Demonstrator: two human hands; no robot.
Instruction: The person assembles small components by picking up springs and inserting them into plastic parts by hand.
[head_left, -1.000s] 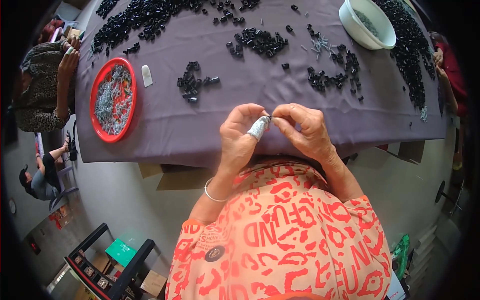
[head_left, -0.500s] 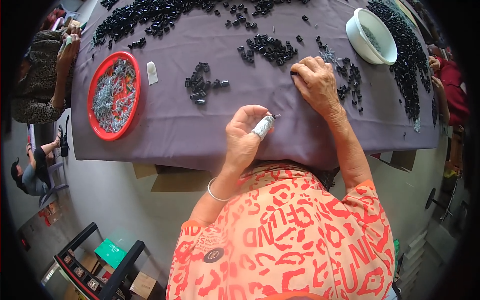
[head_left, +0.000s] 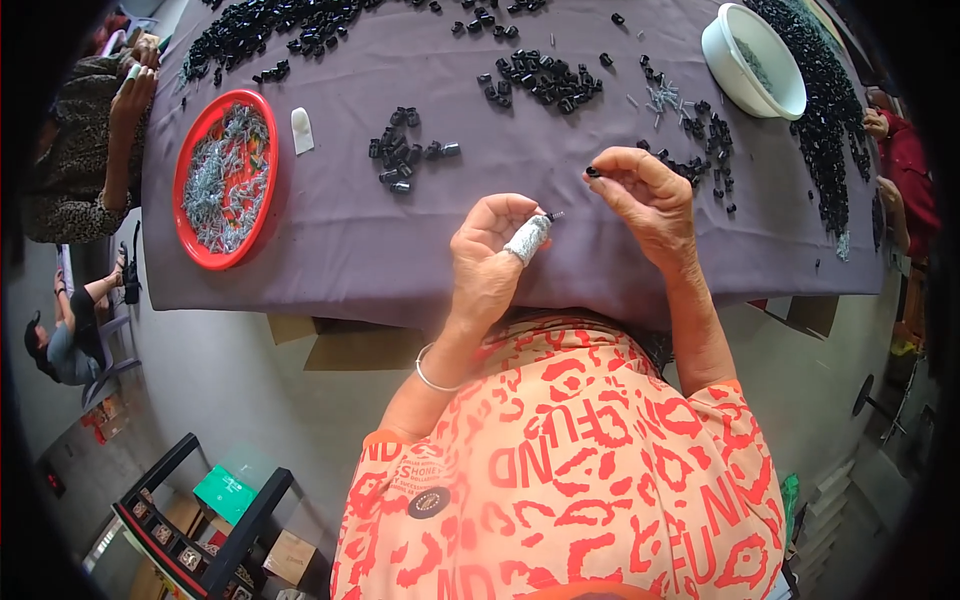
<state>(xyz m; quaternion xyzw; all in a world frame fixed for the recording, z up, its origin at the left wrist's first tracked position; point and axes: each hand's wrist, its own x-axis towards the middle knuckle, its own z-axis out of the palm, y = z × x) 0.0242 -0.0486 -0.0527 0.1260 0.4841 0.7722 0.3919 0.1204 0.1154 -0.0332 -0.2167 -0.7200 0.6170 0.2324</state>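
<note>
My left hand [head_left: 490,250], its thumb wrapped in silvery tape, pinches a small thin pin with a dark base [head_left: 555,215] that points to the right. Across from it, my right hand [head_left: 645,200] holds a small black cap [head_left: 592,173] between thumb and fingertips, just above the cloth. The two held pieces are apart. Beyond my hands lies a cluster of black caps [head_left: 550,80]. A smaller group of black caps [head_left: 400,155] is at the left, and more black caps [head_left: 715,145] lie past my right hand, next to loose clear pins [head_left: 662,98].
A red tray [head_left: 268,200] of clear pins stands at the left, with a white oval piece [head_left: 301,130] beside it. At the far right is a white bowl [head_left: 720,65]. Big heaps of black caps [head_left: 830,150] line the purple cloth's [head_left: 330,240] far and right sides. Other people sit at both sides.
My right hand has drawn back from the table toward me, lifting the black cap between its fingertips. My left hand stays nearly in place, still pinching the pin.
</note>
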